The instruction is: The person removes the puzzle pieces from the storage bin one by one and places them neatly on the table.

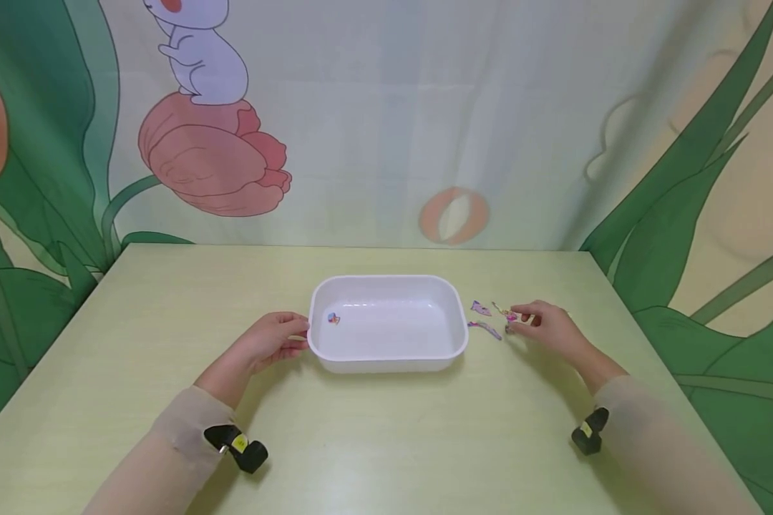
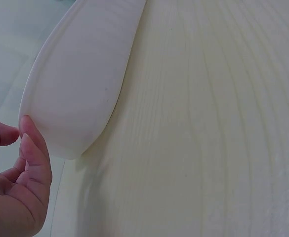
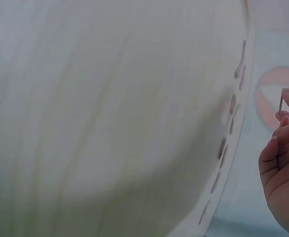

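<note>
A white plastic tray (image 1: 386, 365) sits on the table. My left hand (image 1: 274, 339) pinches its left rim between thumb and fingers; the left wrist view shows the same grip on the tray wall (image 2: 80, 74). Inside the tray, near its left end, lies a small colourful flat piece (image 1: 333, 319). To the right of the tray my right hand (image 1: 547, 327) pinches a thin flat piece (image 3: 281, 101), seen edge-on between thumb and fingertip in the right wrist view. Beside those fingers lie several small pink and purple flat pieces (image 1: 480, 308), one of them a curved strip (image 1: 486, 330).
A pale wood-grain table (image 1: 386, 436) carries everything. Behind it hangs a printed curtain (image 1: 361, 143) with leaves, flowers and a rabbit. Each forearm wears a black wrist camera (image 1: 248, 452). In the right wrist view, small pieces (image 3: 221, 148) line the table's far side.
</note>
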A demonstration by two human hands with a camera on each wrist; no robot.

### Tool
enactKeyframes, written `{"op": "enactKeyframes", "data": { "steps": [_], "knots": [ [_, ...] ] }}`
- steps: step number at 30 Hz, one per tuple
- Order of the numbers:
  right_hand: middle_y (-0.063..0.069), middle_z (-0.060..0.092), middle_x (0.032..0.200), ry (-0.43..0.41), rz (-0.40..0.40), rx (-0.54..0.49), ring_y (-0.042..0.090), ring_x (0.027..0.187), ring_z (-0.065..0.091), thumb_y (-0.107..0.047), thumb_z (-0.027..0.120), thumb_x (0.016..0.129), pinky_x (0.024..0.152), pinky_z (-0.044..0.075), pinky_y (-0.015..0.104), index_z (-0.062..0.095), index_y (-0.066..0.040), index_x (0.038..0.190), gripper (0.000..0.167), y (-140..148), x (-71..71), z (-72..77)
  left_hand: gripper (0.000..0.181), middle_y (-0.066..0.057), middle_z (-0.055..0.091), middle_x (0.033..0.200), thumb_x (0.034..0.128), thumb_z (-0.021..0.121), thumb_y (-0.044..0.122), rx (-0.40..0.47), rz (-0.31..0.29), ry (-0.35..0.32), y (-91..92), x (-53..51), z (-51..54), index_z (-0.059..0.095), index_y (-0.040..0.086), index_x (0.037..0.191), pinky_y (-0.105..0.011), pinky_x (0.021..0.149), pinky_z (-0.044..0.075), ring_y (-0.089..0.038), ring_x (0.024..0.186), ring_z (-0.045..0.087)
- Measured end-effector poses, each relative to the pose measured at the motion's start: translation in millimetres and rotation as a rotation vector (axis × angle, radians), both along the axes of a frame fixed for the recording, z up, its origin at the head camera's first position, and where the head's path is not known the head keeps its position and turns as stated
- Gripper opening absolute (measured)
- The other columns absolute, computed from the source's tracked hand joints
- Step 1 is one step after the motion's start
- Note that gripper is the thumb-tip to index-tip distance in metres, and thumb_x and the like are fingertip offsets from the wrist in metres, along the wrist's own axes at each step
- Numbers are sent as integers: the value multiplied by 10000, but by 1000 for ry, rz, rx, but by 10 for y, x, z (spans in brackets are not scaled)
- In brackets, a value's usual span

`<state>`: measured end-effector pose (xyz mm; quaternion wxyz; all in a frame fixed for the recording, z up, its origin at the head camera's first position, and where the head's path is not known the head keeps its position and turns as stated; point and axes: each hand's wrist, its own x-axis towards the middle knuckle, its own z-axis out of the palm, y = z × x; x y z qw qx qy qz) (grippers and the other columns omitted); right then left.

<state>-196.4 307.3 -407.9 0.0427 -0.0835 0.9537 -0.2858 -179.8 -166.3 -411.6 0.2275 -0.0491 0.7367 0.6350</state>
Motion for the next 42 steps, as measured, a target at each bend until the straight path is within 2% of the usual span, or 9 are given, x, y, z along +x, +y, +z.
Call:
{"op": "enactKeyframes", "data": {
  "steps": [8, 13, 17, 25, 32, 37, 42],
  "knots": [
    [113, 540, 928, -41, -66, 15, 244, 808, 467, -192, 647, 882, 622, 399, 306, 567, 40, 1228, 424, 348, -4, -105, 340, -159, 595, 1022, 967, 499, 168, -3, -9, 1, 8, 12, 17, 492, -92, 1186, -256, 702, 529, -179, 811, 620],
    [106, 541, 882, -82, -86, 21, 236, 773, 471, -201, 646, 882, 579, 396, 294, 558, 72, 1218, 441, 466, -3, -120, 344, -161, 599, 1020, 967, 504, 176, -10, -4, 5, 0, 0, 21, 496, -86, 1190, -253, 698, 527, -188, 816, 618],
    [121, 551, 887, -113, -112, 50, 239, 782, 471, -197, 631, 891, 608, 387, 301, 546, 102, 1206, 443, 527, 10, -135, 353, -168, 588, 1043, 968, 502, 178, -5, -9, 10, -8, -4, 16, 490, -95, 1191, -253, 705, 526, -187, 827, 617],
    [145, 552, 919, -141, -128, 90, 255, 825, 464, -166, 613, 893, 662, 384, 322, 538, 111, 1203, 422, 569, -4, -163, 345, -180, 580, 1058, 968, 500, 171, -6, 1, 7, 4, 2, 10, 489, -91, 1192, -238, 675, 524, -174, 806, 615],
    [172, 553, 950, -182, -140, 129, 279, 852, 469, -161, 607, 902, 692, 421, 335, 523, 119, 1214, 428, 575, -29, -203, 309, -132, 592, 981, 963, 500, 146, 23, -8, 16, 10, 18, -39, 502, -102, 1147, -217, 639, 514, -150, 772, 615],
    [168, 546, 935, -180, -151, 148, 276, 834, 467, -182, 601, 901, 656, 403, 331, 521, 126, 1212, 445, 550, -16, -133, 325, -193, 579, 1052, 959, 515, 156, 19, 1, 14, 27, 18, -25, 506, -92, 1171, -229, 649, 520, -165, 773, 615],
    [163, 552, 927, -132, -166, 161, 253, 792, 465, -200, 598, 907, 616, 385, 312, 523, 127, 1212, 454, 480, -75, -49, 331, -202, 579, 1058, 959, 516, 156, 18, 2, 20, 4, -11, 6, 505, -93, 1177, -234, 659, 521, -166, 771, 615]
  ]
}}
